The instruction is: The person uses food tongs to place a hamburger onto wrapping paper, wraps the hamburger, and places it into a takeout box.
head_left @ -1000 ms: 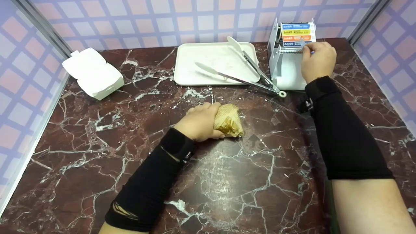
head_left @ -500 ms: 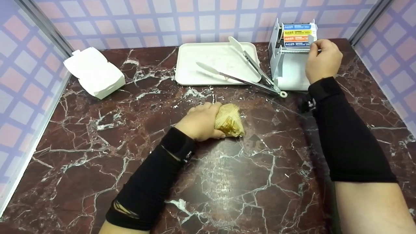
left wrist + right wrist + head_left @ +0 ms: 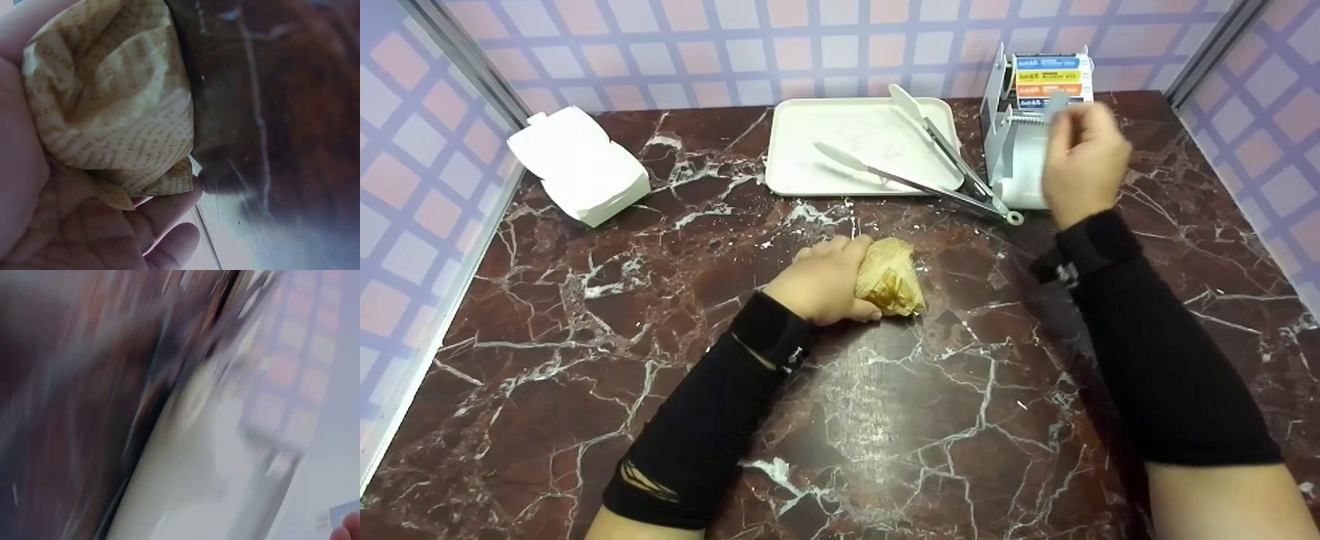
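Observation:
In the head view my left hand (image 3: pixel 825 281) holds a paper-wrapped bundle (image 3: pixel 891 277) on the dark marbled table. The left wrist view shows print on the crumpled wrapping paper (image 3: pixel 121 95), with the palm and fingers around its side; the contents are hidden. My right hand (image 3: pixel 1086 161), blurred, is in front of the label dispenser (image 3: pixel 997 146) and pinches a small pale sticker (image 3: pixel 1057 101). In the right wrist view, a bit of the blue-grey sticker (image 3: pixel 342 511) shows beside the fingertips (image 3: pixel 351 526). Strips of blue, yellow, orange and navy labels (image 3: pixel 1050 77) sit on the dispenser.
A white tray (image 3: pixel 810 124) lies at the back, with metal tongs (image 3: pixel 937 191) with pale tips resting across it. At the back left stands an open white box (image 3: pixel 592 169). Tiled-pattern walls (image 3: pixel 690 45) enclose the table on its back and sides.
My right hand has pulled back from the dispenser, toward me and a little left, with the sticker in its fingers. The left hand and the paper-wrapped bundle stay in place.

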`<move>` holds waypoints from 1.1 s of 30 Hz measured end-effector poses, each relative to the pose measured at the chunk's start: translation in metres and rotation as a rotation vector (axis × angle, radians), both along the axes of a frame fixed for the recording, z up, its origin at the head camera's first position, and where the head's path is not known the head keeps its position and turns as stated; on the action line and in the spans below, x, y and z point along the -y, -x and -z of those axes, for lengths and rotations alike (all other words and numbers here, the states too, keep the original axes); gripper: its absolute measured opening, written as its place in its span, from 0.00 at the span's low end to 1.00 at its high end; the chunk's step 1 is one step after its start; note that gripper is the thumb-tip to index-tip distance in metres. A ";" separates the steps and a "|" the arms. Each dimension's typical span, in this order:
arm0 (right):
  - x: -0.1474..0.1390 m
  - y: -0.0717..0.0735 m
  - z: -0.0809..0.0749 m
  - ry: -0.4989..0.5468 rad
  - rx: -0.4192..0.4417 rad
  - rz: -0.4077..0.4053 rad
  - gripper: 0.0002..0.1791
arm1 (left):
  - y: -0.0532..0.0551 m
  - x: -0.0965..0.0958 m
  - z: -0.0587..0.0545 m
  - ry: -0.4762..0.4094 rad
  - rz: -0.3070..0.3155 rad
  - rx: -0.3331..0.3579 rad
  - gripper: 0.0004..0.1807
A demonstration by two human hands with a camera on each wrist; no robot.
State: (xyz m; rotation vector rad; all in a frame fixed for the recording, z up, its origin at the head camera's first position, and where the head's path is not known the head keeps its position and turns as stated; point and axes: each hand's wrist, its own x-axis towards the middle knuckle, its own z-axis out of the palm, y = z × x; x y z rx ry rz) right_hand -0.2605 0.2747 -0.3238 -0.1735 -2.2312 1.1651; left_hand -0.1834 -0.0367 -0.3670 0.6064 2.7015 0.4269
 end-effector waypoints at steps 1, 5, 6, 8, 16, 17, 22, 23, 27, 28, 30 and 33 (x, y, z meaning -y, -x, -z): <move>0.008 -0.007 0.001 -0.013 -0.022 -0.050 0.08 | 0.000 0.000 0.000 -0.003 0.000 0.000 0.60; 0.040 -0.035 0.008 -0.055 -0.083 -0.270 0.08 | -0.001 -0.001 0.000 -0.004 -0.002 0.002 0.60; 0.047 -0.041 0.010 -0.069 -0.094 -0.318 0.08 | -0.002 -0.001 -0.001 0.002 -0.002 0.000 0.60; 0.062 -0.054 0.015 -0.080 -0.098 -0.402 0.09 | -0.003 -0.001 -0.002 0.017 0.002 -0.004 0.61; 0.112 -0.090 0.035 0.336 0.160 -0.651 0.07 | -0.007 -0.003 -0.002 0.066 -0.013 -0.067 0.63; 0.118 -0.091 0.037 0.468 0.211 -0.656 0.07 | -0.007 -0.003 -0.002 0.072 -0.016 -0.077 0.63; 0.136 -0.093 0.043 1.019 0.322 -0.579 0.07 | -0.010 -0.001 -0.001 0.108 -0.029 -0.123 0.65; 0.138 -0.094 0.044 1.061 0.317 -0.559 0.07 | -0.011 -0.001 -0.001 0.120 -0.033 -0.136 0.66; 0.140 -0.095 0.047 1.090 0.305 -0.513 0.07 | -0.026 -0.001 -0.001 0.169 -0.045 -0.238 0.66; 0.140 -0.095 0.048 1.088 0.301 -0.510 0.07 | -0.032 -0.002 -0.001 0.186 -0.039 -0.277 0.65; 0.140 -0.096 0.049 1.085 0.288 -0.509 0.08 | -0.047 -0.003 -0.001 0.223 -0.006 -0.358 0.63; 0.140 -0.097 0.049 1.085 0.271 -0.507 0.08 | -0.069 -0.006 0.000 0.255 0.079 -0.460 0.57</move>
